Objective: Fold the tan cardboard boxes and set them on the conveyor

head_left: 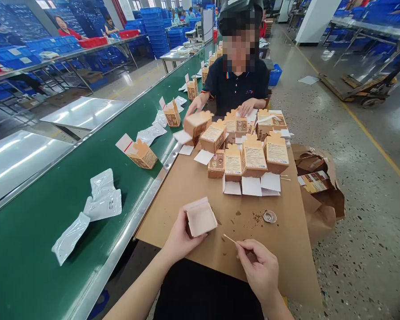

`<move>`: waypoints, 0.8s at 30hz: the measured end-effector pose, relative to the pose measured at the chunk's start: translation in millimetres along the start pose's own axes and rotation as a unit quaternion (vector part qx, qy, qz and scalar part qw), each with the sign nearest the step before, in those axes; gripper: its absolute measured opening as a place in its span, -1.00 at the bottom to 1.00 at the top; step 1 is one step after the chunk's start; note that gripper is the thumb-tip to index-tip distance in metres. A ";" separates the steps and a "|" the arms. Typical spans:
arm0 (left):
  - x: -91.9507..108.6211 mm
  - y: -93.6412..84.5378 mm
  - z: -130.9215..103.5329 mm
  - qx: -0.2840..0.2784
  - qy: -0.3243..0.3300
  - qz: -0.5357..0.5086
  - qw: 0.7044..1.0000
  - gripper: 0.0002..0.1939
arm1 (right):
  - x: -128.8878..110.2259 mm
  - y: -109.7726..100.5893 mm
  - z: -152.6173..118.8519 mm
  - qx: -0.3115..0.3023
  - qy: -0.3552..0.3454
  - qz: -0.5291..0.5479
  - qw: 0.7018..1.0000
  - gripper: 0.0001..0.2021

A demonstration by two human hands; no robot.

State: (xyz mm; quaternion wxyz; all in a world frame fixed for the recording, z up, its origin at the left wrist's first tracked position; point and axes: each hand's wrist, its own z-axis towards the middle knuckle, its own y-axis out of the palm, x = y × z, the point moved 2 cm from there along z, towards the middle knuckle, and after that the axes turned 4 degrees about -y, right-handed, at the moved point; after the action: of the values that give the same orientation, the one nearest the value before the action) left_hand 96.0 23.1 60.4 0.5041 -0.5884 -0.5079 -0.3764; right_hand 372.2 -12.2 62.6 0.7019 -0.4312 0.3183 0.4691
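Note:
My left hand [181,238] is wrapped around a small carton [202,218], whose pale inner side faces me. Pinched between the thumb and fingers of my right hand [260,264] is a cotton swab [230,238], its tip pointing left toward the carton without touching it. Both hands are over the near part of a cardboard-covered table [186,191]. Right of the carton, a small clear round dish [270,216] rests on the cardboard beside dark specks and wet-looking spots. More swabs [285,178] lie farther back, at the right edge of the carton pile.
Printed brown cartons [253,155] are piled at the table's far side, before a co-worker [242,84] touching them. Along the left runs a green conveyor belt [53,191] with silver pouches [103,204] and open cartons [143,155]. A brown paper bag [323,195] stands right.

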 end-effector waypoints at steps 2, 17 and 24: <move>-2.0 2.7 -4.8 0.008 0.012 0.048 0.999 -0.30 | -2.1 -8.4 -6.1 0.007 0.008 0.005 1.000 -0.75; -15.4 -121.5 -22.5 0.353 -0.079 0.116 0.925 -0.17 | 12.1 -16.5 -14.6 -0.021 0.024 0.033 0.999 -0.78; -33.4 -186.4 -30.7 0.465 -0.157 0.153 0.857 -0.13 | 13.2 -7.5 -11.5 -0.034 0.043 0.040 0.998 -0.70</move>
State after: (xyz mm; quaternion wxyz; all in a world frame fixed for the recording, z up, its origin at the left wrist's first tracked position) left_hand -90.7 -18.7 74.2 0.6841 -0.4067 -0.5997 0.0831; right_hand 383.3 -18.8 48.8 0.6532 -0.4619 0.3492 0.4879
